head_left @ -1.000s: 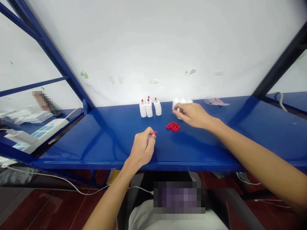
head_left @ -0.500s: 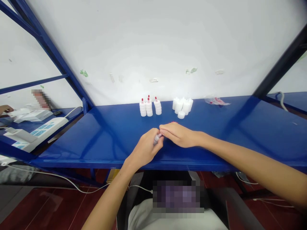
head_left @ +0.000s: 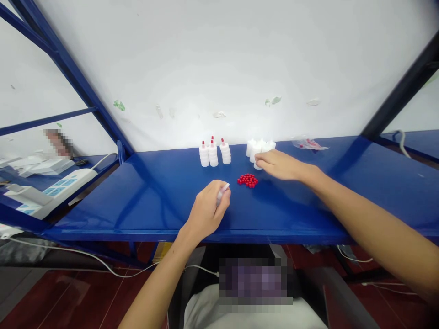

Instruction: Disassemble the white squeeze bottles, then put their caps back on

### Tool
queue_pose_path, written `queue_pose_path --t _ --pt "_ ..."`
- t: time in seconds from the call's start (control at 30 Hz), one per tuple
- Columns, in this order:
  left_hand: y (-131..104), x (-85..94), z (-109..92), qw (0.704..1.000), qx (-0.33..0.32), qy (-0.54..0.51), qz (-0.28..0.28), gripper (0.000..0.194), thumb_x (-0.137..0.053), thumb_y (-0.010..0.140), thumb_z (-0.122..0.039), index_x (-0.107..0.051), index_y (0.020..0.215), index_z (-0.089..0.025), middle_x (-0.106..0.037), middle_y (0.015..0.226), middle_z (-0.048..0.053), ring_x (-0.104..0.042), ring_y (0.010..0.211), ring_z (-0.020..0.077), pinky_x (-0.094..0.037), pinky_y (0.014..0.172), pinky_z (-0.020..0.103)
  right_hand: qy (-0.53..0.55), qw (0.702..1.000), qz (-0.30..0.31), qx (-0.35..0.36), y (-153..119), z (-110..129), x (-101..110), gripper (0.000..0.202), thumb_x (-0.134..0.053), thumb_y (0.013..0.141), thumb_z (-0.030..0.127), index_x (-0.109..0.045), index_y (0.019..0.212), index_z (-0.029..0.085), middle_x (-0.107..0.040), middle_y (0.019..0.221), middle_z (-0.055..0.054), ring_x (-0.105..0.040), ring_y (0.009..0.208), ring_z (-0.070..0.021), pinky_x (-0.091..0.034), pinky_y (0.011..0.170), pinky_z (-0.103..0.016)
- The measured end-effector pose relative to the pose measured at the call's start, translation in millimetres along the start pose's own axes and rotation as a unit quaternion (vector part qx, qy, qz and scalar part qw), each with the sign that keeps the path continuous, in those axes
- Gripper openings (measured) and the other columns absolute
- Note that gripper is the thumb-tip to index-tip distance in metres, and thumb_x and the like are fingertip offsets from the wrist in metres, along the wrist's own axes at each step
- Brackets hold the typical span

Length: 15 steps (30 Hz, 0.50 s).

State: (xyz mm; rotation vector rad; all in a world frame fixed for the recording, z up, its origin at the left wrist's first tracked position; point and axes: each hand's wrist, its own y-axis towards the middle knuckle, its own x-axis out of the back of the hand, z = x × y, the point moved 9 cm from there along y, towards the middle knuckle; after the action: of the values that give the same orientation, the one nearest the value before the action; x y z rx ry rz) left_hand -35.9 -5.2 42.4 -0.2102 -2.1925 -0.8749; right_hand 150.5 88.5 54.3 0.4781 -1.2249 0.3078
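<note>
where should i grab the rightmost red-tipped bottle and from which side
Probably around the wide white body of that bottle, below its narrow red tip, coming from the right: it stands upright, with bare tabletop there, while another red-tipped bottle stands close on its left.

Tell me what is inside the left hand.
In the left hand is a white bottle: its pale tip, with no red cap, and part of its body show. The hand covers the rest, base included.

A blue table (head_left: 154, 196) bears bottles (head_left: 213, 158), red caps (head_left: 248, 180), a bag (head_left: 310, 145).
</note>
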Motion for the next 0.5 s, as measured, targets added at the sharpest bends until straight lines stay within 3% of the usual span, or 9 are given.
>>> queue_pose_path --t 0.1,0.17,0.5 --pt "0 -2.0 1 1.000 0.007 -0.004 0.011 0.021 -0.038 0.103 -0.032 -0.054 0.098 -0.019 -0.058 0.081 0.000 -0.051 0.070 0.0129 -0.039 0.070 0.026 -0.061 0.993 0.094 -0.038 -1 -15 -21 0.022 -0.041 0.092 0.036 -0.049 0.079 0.020 -0.059 0.076 -0.006 -0.050 0.064 -0.0172 -0.030 0.059 -0.029" --pt "0 -3.3 1 1.000 0.008 -0.006 0.018 0.022 -0.038 0.103 -0.033 -0.054 0.097 -0.019 -0.057 0.080 -0.001 -0.050 0.070 0.0127 -0.038 0.069 0.026 -0.069 0.989 0.124 -0.046 -2 -16 -30 0.021 -0.043 0.091 0.037 -0.051 0.083 0.020 -0.062 0.079 -0.007 -0.053 0.066 -0.0181 -0.031 0.059 -0.029" --pt "2 -5.6 1 0.999 0.014 0.002 0.032 0.024 -0.036 0.103 -0.034 -0.052 0.093 -0.019 -0.052 0.076 -0.002 -0.047 0.068 0.0124 -0.036 0.067 0.026 -0.037 0.986 0.161 -0.014 -5 2 -34 0.015 -0.044 0.088 0.026 -0.057 0.086 0.019 -0.066 0.086 -0.007 -0.057 0.073 -0.0189 -0.035 0.062 -0.028"
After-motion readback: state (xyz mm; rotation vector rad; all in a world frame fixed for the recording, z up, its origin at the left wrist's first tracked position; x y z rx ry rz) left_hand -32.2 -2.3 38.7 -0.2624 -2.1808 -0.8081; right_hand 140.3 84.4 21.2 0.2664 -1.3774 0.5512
